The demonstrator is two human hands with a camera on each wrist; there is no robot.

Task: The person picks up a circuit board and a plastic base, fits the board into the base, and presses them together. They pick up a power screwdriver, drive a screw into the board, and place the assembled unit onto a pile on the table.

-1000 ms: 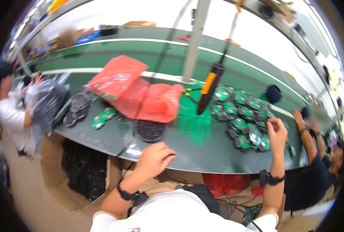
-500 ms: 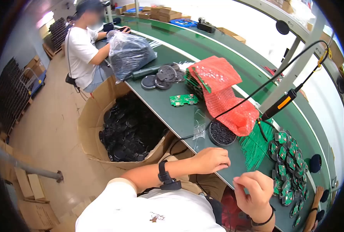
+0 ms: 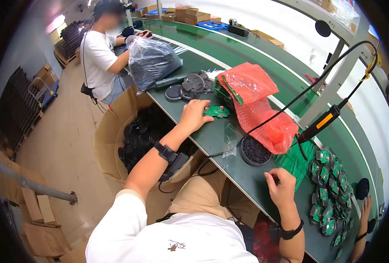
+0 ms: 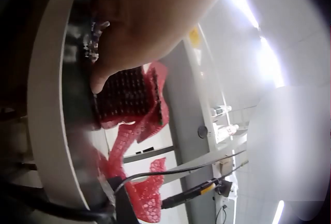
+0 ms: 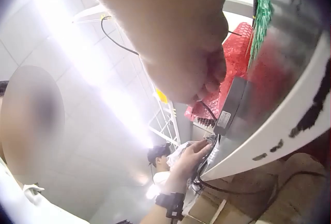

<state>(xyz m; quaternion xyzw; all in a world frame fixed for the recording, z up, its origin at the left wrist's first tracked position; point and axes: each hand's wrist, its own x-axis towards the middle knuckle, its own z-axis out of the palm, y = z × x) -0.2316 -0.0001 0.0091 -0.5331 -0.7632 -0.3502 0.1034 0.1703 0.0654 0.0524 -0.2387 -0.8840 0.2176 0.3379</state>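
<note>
My left hand point(image 3: 193, 117) reaches across the bench's front edge and grips the left end of a green circuit board point(image 3: 220, 112) lying flat. Its thumb is at the near side of the board and the fingers at the far side; the covered end is hidden. Just beyond it are several dark round housings point(image 3: 193, 83). My right hand point(image 3: 283, 186) hovers at the front edge, fingers loosely curled, with nothing seen in it. A stack of circuit boards point(image 3: 223, 93) stands partly wrapped in red bubble wrap point(image 3: 249, 83).
A dish of small dark screws point(image 3: 255, 151), green wires point(image 3: 293, 163) and a hanging electric screwdriver point(image 3: 319, 125) are near the middle. Housings with boards point(image 3: 330, 188) are piled on the right. A carton of black parts point(image 3: 111, 131) stands below left. Another person point(image 3: 102, 55) works beyond.
The view has swung left. My left hand has moved from the bench's front edge out to the loose circuit board and taken hold of its end. My right hand stays near the edge.
</note>
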